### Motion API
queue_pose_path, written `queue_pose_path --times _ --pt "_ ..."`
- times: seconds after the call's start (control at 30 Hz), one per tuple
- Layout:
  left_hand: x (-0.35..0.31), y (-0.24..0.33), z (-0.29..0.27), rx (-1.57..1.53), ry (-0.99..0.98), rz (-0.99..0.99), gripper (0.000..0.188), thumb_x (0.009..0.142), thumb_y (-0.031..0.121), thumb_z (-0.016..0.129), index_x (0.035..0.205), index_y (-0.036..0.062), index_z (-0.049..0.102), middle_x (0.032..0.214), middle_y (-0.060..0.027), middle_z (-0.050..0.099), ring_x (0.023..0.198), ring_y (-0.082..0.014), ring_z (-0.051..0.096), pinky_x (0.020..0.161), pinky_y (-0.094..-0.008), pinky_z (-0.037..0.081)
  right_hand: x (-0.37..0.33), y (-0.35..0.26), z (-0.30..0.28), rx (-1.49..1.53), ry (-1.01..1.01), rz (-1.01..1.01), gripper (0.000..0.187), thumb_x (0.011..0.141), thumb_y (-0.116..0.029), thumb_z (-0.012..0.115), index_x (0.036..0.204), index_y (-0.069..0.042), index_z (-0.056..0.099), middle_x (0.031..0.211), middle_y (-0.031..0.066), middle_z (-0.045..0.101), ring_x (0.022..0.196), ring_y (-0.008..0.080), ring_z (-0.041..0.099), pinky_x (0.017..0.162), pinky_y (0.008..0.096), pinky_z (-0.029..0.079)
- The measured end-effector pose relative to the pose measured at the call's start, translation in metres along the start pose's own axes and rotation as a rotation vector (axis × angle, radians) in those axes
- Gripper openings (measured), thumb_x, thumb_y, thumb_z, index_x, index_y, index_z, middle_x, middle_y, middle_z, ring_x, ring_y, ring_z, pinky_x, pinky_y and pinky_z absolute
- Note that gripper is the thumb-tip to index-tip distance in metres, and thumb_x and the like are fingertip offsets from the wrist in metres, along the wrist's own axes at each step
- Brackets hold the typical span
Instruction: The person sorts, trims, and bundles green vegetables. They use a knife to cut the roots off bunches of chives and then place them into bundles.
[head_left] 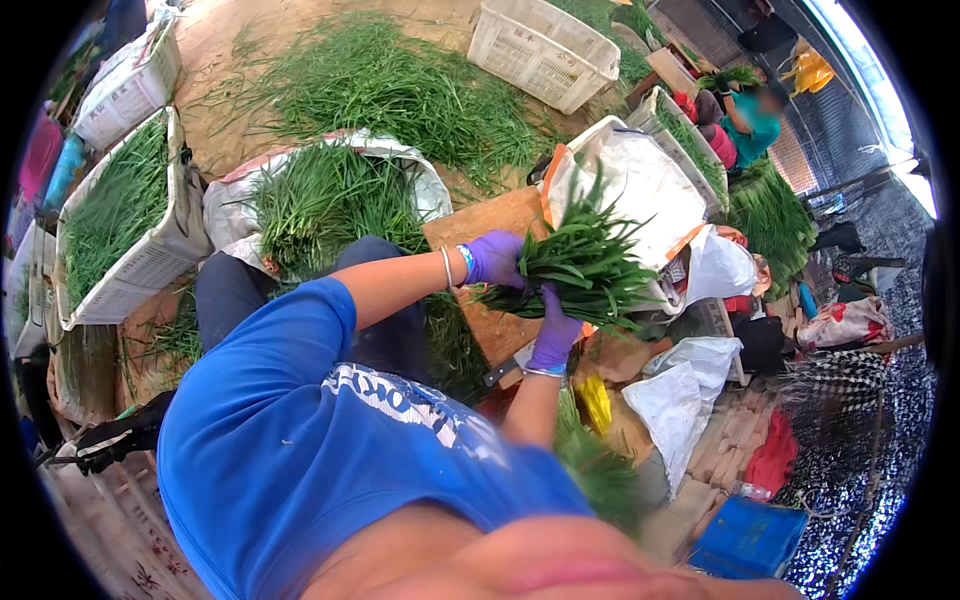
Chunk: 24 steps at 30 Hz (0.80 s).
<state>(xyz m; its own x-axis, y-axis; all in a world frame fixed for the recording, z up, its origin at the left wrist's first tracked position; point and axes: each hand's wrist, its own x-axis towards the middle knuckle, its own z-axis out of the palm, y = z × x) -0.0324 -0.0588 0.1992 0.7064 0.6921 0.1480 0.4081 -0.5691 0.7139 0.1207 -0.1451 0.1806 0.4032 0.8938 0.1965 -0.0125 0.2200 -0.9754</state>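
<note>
- Fingers (508,268) of the purple-gloved left hand (490,257) were curled in against the left side of a leafy green bunch (590,262); their tips were lost among the leaves.
- Right hand (556,335), gloved alike, gripped the bunch from below, one digit laid up along the leaves; its grip pressure could not be told.
- Bunch position: it lay right of the frame's centre, between both hands, partly over a wooden board (500,215); contact with the board was unclear.
- Probable handling: the bunch was judged light, soft and pliant, its narrow blades liable to crease, bruise or slide past one another; wetness could not be told. The denser part near the hands offered the surest hold, with the loose tips left free.
- Materials: the board was flat and brown. A dark-handled knife (499,373) lay at lower centre. At upper left of centre, a crumpled white sack (432,190) held similar greens (340,200); at top, an off-white crate (540,65) showed stiff, perforated walls.
</note>
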Motion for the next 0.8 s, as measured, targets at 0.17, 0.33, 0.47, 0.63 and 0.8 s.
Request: queue_pose_path --times 0.17,0.33,0.47,0.63,0.8 --pt "-0.011 -0.014 0.009 -0.551 -0.103 -0.015 0.036 0.075 0.037 0.059 0.098 0.0092 0.061 0.079 -0.0121 0.063 0.068 -0.0265 0.059 0.064 -0.035 0.047 -0.006 0.015 -0.002 -0.152 -0.035 0.021 0.045 0.068 -0.008 0.072 0.107 0.005 0.053 0.107 0.0077 0.055 0.092 0.0156 0.052 0.084 0.0287 0.041" --pt "0.013 -0.077 0.059 -0.062 0.14 0.116 0.041 0.07 0.037 0.066 0.101 0.0108 0.06 0.087 -0.0129 0.063 0.077 -0.0281 0.06 0.071 -0.0347 0.047 -0.006 0.018 0.008 -0.179 0.001 0.118 0.045 0.072 -0.012 0.07 0.108 0.007 0.051 0.106 0.0079 0.056 0.091 0.0163 0.052 0.083 0.0286 0.04" --pt "0.014 -0.021 0.013 -0.049 0.066 -0.066 0.04 0.068 0.038 0.068 0.096 0.0105 0.06 0.084 -0.016 0.062 0.077 -0.0332 0.059 0.07 -0.0383 0.046 0.004 0.003 0.012 -0.138 0.141 -0.026 0.039 0.075 -0.012 0.067 0.106 0.006 0.052 0.104 0.0081 0.057 0.088 0.0165 0.052 0.082 0.0288 0.041" --pt "0.002 0.016 -0.019 -0.153 0.111 -0.04 0.044 0.067 0.036 0.07 0.1 0.0094 0.06 0.088 -0.0151 0.063 0.079 -0.0269 0.06 0.072 -0.0347 0.046 0.005 -0.034 0.008 -0.174 0.085 0.118 0.039 0.074 -0.008 0.067 0.108 0.004 0.052 0.104 0.007 0.056 0.091 0.0157 0.051 0.085 0.0288 0.04" --pt "-0.004 -0.002 -0.002 -0.206 -0.02 -0.055 0.045 0.068 0.034 0.068 0.105 0.009 0.057 0.091 -0.0139 0.063 0.08 -0.0255 0.06 0.073 -0.0345 0.046 -0.005 -0.015 0.003 -0.082 -0.006 0.124 0.049 0.066 -0.004 0.073 0.109 0.003 0.051 0.106 0.0066 0.055 0.094 0.0167 0.051 0.086 0.0291 0.04"
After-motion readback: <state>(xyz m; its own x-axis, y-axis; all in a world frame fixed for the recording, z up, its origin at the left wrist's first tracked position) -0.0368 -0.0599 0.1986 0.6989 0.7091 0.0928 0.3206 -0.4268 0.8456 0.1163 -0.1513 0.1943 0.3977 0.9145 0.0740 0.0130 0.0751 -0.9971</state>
